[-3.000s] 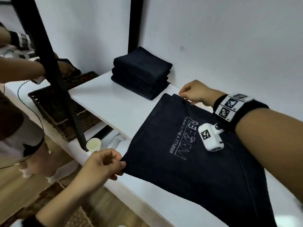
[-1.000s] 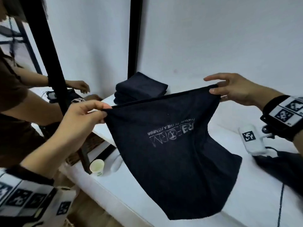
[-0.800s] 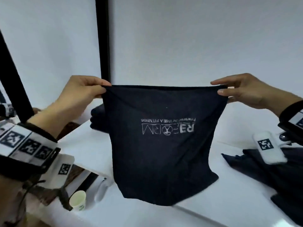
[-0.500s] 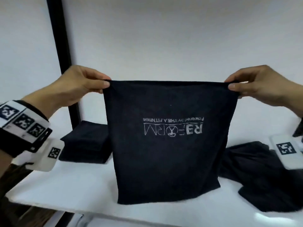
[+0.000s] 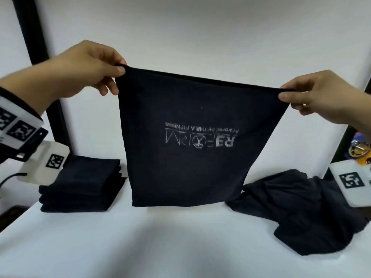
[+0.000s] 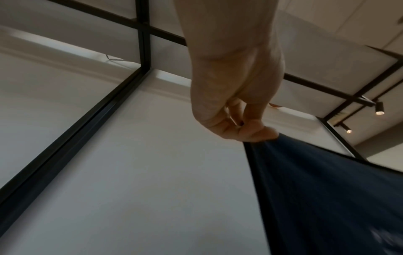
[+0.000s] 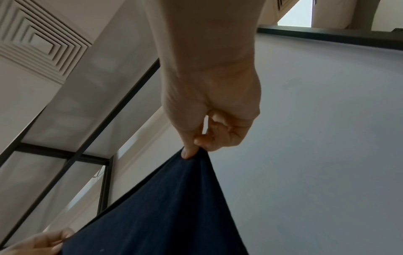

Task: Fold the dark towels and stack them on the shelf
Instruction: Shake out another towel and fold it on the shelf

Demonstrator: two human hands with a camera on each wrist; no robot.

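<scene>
With our left hand (image 5: 86, 67) and right hand (image 5: 313, 97) each pinching a top corner, the dark towel (image 5: 192, 141) hangs taut between our fingertips above the shelf (image 5: 140, 243); we keep both corners level before folding.

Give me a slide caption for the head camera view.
Both hands, left hand and right hand, pinch a dark towel hanging above the shelf.

A plain pale grey wall (image 5: 200, 27) backs a slim black metal upright post (image 5: 32, 37); overhead, small black ceiling spotlights (image 6: 379, 108) glow (two lit) near a square white air vent (image 7: 37, 43)
</scene>
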